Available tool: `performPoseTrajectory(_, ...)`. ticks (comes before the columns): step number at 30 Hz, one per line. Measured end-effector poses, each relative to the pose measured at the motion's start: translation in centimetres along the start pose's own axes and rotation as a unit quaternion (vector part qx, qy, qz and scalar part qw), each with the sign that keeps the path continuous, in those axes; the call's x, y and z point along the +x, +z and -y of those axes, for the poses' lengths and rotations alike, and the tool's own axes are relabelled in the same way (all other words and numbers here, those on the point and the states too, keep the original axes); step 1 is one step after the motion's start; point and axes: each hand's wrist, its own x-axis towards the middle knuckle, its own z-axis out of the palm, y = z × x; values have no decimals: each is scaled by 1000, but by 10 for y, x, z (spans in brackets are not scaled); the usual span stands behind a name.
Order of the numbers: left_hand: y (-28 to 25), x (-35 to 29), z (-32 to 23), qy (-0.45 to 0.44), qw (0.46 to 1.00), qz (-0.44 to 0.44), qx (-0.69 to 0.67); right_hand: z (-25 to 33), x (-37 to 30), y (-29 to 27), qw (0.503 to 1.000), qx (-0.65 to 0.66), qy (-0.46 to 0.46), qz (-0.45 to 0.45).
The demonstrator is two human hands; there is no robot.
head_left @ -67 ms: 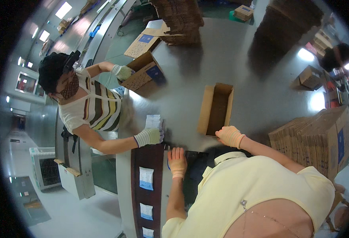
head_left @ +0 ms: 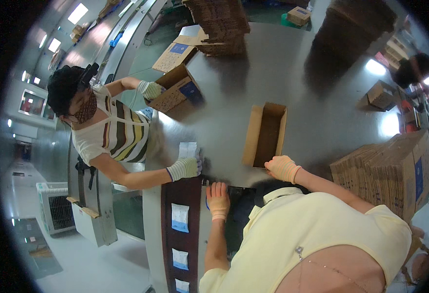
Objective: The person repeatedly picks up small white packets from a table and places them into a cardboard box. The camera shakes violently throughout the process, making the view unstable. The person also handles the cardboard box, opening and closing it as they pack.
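Observation:
My right hand, in a pale orange glove, pinches the near edge of an open, upright cardboard box on the metal table. The inside of the box is dark, and I see nothing in it. My left hand rests beside the dark conveyor belt, its fingers stretched over the frame near the belt's end, holding nothing. White-and-blue packets lie spaced along the belt. Just beyond my left hand, a co-worker's striped glove is on white packets at the belt's end.
The co-worker's other glove holds a second open box at the far left. Flattened cartons are stacked at my right and at the back. A small box sits on the table at the far right.
The packets on the belt have shifted slightly away from me, toward the co-worker's glove. My two hands and the box have stayed in place.

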Motion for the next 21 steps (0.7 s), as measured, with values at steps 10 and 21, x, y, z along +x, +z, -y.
performPoseTrajectory(10, -6, 0, 0, 8, 1000, 20, 3, 2, 0, 2, 1000, 10, 14, -1)
performPoseTrajectory(21, 2, -2, 3, 9, 1000, 8, 8, -1, 3, 8, 1000, 1, 1, -9)
